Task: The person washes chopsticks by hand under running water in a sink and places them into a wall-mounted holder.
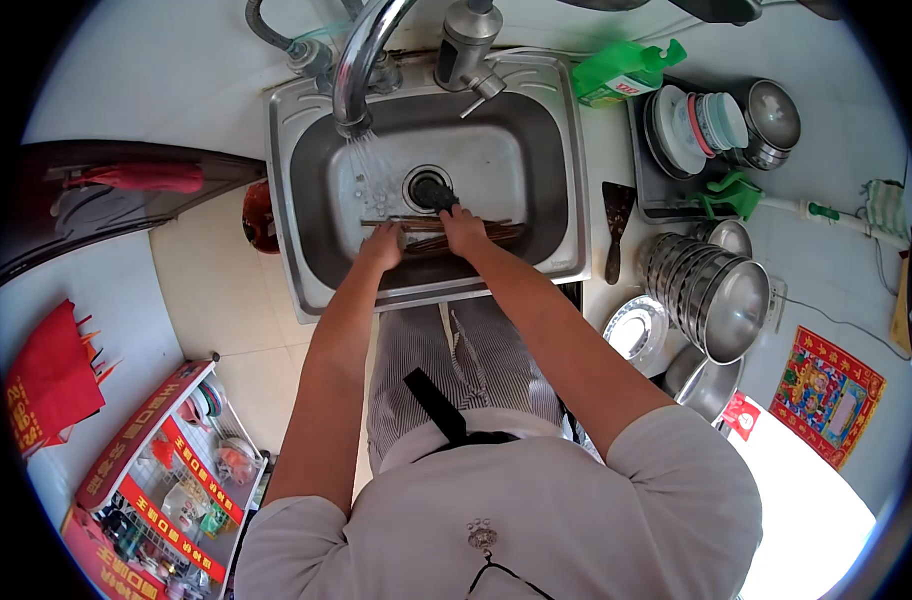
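Observation:
Both my hands are down in the steel sink (579,200), at its near side. My left hand (384,245) is closed around the left part of a bundle of thin brown sticks (496,233), which look like chopsticks. Beside it my right hand (463,230) grips the middle of the same sticks, its fingertips near a dark object (431,195) over the drain. The sticks lie crosswise, some of them spread apart. Water runs from the curved faucet (354,110) into the sink, to the left of the drain.
Right of the sink are a dark spatula (618,225), stacked steel bowls (731,310), a patterned plate (636,328) and a tray with dishes (696,130). A green soap bottle (621,72) stands behind. At the lower left is a shelf rack (151,490).

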The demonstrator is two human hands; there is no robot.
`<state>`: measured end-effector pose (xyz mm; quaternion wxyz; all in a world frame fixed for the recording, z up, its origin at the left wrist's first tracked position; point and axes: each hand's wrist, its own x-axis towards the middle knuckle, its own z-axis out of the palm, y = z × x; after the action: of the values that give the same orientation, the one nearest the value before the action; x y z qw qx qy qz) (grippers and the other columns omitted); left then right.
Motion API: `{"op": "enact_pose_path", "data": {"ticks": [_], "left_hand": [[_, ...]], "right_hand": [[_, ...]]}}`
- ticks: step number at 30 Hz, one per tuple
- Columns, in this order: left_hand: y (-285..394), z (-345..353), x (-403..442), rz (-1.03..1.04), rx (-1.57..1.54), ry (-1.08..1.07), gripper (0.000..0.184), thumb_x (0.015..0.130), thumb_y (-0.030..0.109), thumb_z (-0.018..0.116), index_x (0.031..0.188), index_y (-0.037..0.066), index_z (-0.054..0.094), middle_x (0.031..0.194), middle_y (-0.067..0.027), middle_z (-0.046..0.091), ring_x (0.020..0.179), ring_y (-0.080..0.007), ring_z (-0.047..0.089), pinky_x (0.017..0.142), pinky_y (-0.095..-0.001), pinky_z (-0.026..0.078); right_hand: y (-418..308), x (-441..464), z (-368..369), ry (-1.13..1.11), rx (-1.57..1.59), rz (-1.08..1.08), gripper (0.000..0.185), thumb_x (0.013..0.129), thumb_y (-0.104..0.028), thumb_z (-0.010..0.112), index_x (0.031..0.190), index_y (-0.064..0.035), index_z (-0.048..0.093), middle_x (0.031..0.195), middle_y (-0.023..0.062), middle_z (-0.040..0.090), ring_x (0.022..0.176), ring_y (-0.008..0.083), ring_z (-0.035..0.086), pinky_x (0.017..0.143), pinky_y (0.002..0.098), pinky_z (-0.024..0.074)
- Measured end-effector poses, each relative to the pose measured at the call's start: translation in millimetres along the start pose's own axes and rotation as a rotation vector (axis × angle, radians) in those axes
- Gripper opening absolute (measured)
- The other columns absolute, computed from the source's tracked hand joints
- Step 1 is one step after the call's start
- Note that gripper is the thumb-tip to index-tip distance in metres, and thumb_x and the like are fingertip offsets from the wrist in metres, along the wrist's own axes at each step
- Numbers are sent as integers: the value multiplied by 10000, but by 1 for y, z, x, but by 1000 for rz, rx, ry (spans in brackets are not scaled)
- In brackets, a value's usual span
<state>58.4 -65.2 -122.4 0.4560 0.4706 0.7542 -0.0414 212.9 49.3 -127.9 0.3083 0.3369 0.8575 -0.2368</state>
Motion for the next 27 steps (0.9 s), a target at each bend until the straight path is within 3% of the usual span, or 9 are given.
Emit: {"op": "enact_pose_path", "data": {"ticks": [6,12,16,18,21,25,27], "left_hand": [[9,16,1,-72,24,-101,445,811,207,558,1236,108,470,1295,-92,414,1161,-281,447,952,-448,382],[10,10,1,-190,119,-175,312,808,253,546,1090,131,600,1188,-102,518,1130,-257,468,883,-422,420],[-1,13,-6,-45,-1,-23,224,778,229,575,976,138,625,1024,-119,594,1020,-269,535,821,-410,439],[-18,29,10,-28,-156,20,209,758,210,593,950,130,613,948,-127,613,959,-282,563,792,-404,446],[-30,41,20,103,-299,-2,215,730,170,608,929,93,586,899,-132,613,883,-300,581,760,-391,450],[-13,26,10,98,-337,36,329,712,201,650,1018,101,584,950,-138,617,890,-300,580,751,-376,448],[-7,20,2,174,-405,109,347,710,240,670,1022,105,603,975,-137,621,884,-295,585,746,-366,449]], "right_hand": [[-2,11,13,-126,-98,13,311,822,-120,510,1124,-46,512,1165,195,394,1028,329,489,814,424,453],[-13,-5,-10,-194,-198,-16,301,806,-183,555,1074,-48,575,1222,164,378,1102,306,428,871,393,427],[-12,-11,-10,-108,-154,-45,291,789,-190,577,1049,-61,592,1238,167,371,1104,302,437,868,384,437],[-11,-16,-6,-42,43,-23,351,766,-163,572,1095,-41,552,1216,175,378,1092,309,446,886,409,409],[-4,-14,-1,-40,109,-10,333,748,-171,600,1065,-72,573,1166,157,425,1061,304,472,877,415,412],[1,-10,4,-40,-148,-149,219,734,-222,652,941,-151,644,1043,110,511,1007,290,506,807,389,453],[2,-14,3,79,-68,-193,191,716,-242,672,889,-162,660,997,105,521,993,283,511,794,391,453]]}}
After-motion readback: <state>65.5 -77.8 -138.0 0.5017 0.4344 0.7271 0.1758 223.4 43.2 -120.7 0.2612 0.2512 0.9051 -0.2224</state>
